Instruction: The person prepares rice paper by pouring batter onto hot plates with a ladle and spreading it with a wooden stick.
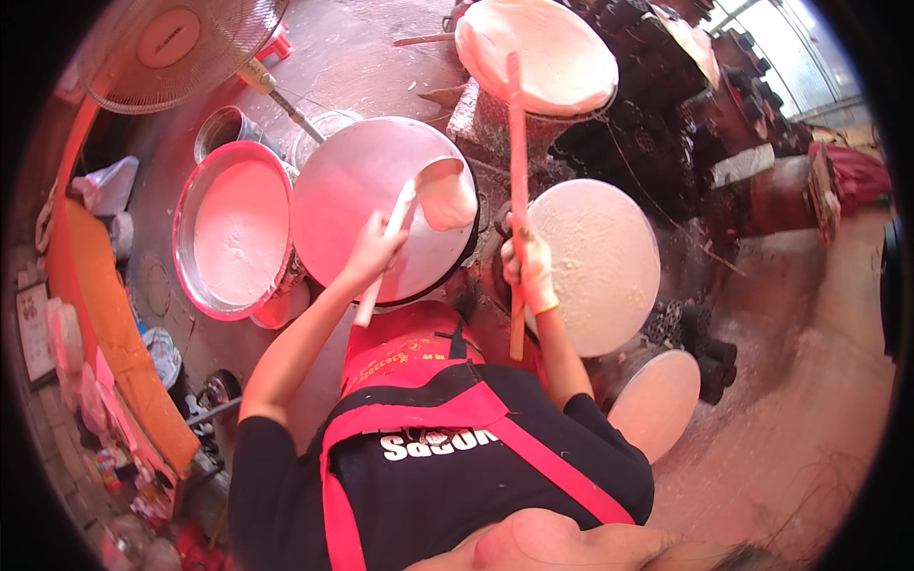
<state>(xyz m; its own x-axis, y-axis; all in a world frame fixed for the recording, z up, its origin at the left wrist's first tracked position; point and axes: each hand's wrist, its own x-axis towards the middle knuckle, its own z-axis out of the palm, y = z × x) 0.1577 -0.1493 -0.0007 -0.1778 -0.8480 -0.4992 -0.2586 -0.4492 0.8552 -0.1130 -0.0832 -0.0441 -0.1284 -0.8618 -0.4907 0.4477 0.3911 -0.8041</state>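
My left hand (376, 252) is closed round the pale handle of a ladle (446, 198), whose bowl is coated in white batter. The ladle hangs over a broad, smooth round griddle (343, 205) in front of me. My right hand (529, 268), which appears to wear a pale glove with a yellow cuff, grips a long wooden stick (518, 152). That stick points away from me, between the bare griddle and a second round griddle (595, 266) covered by a pale, lumpy layer. At the left, a wide metal basin (179, 233) holds white batter.
A standing fan (171, 43) rises at the far left. Beyond the stick lies a large pale, wrinkled sheet (538, 48) on a round surface. Dark cylindrical briquettes (628, 57) are stacked at the far right. Near my right elbow leans a round pale disc (657, 404). An orange board (114, 328) runs along the left.
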